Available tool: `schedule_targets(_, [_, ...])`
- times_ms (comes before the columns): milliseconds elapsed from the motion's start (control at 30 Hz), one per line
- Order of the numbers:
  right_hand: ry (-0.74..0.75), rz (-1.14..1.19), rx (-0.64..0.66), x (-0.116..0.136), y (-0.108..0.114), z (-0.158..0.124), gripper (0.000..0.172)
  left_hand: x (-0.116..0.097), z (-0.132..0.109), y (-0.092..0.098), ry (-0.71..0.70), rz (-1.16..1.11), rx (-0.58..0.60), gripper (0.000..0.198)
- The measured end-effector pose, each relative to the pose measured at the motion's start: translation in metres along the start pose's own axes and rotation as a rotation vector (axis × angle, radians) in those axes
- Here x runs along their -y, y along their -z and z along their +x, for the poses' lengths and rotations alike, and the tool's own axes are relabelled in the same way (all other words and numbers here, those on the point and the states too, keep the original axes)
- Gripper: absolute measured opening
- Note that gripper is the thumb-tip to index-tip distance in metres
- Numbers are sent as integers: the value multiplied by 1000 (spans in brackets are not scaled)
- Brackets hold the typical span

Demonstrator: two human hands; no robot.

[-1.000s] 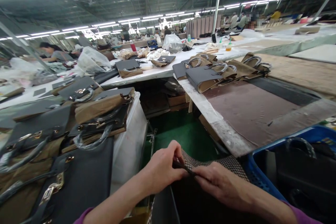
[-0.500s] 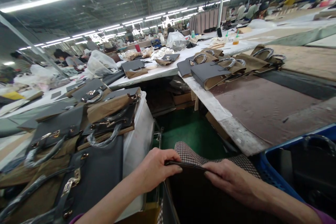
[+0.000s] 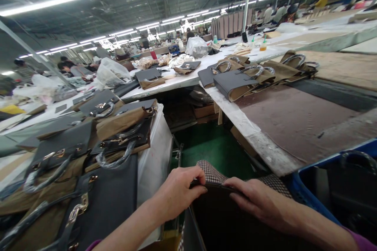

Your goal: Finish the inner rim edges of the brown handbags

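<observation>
A dark panel [image 3: 232,219], perhaps part of a bag, stands at the bottom centre of the head view. My left hand [image 3: 184,188] pinches its top edge between thumb and fingers. Close by on the right, my right hand [image 3: 256,200] grips the same edge, thumb on the near side. Black-and-white checked cloth [image 3: 210,171] shows behind the panel and between the hands. How the panel and the cloth are joined is hidden.
Dark bags with wrapped handles [image 3: 108,188] are piled at the left beside a white bin [image 3: 153,157]. More bags [image 3: 235,82] lie on the right-hand table [image 3: 294,121]. A blue crate [image 3: 312,200] holds dark items at the lower right.
My left hand has slid slightly right along the edge, and the fingers of my right hand have shifted a little left, so the hands are closer together.
</observation>
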State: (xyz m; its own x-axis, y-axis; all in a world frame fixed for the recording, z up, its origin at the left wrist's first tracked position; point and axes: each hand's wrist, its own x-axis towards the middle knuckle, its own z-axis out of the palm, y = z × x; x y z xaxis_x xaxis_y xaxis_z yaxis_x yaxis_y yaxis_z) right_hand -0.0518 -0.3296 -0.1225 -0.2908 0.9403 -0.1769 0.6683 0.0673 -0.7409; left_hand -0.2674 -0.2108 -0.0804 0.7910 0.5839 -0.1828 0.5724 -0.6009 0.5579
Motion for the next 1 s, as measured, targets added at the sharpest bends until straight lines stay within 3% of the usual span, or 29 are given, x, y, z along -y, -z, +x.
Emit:
schedule_targets(333, [20,-19,-18,-1,-4,-5,34,-7,1,-4,17,-5,-45,7])
schedule_targets(600, [18,-13,-39,-4,-5,-7,34,-5,-1,-8,-101,-11,-58,8])
schedule_targets(1000, [19,-31,-27,-8,-4,-11,34,-2,-3,-9,-141,-10,-54,13])
